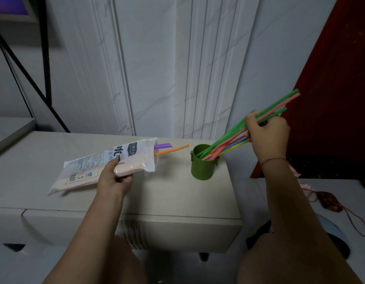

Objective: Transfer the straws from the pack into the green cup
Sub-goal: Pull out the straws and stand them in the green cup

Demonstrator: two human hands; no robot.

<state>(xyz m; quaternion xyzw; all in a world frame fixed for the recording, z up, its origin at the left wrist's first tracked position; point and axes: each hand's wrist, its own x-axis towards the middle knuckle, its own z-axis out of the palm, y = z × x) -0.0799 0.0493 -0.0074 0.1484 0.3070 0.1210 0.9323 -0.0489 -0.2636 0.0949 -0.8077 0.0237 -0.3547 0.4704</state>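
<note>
Nearest you, your left hand (114,181) pinches the pack (107,165) at mid-length, thumb on top and fingers under, holding it just above the counter (167,197) near its middle. The pack looks like thin, crinkly film, so grip it there and keep it level; two loose straws (171,149) poke from its open mouth and could slide out. Farther along, by the counter's right edge, the cup (202,167) stands upright, probably light and easy to tip. Beyond it your right hand (267,136) is closed around a bundle (228,138) of straws, their tips already in the cup. They are light, smooth and bendy: hold near the middle, loosely.
</note>
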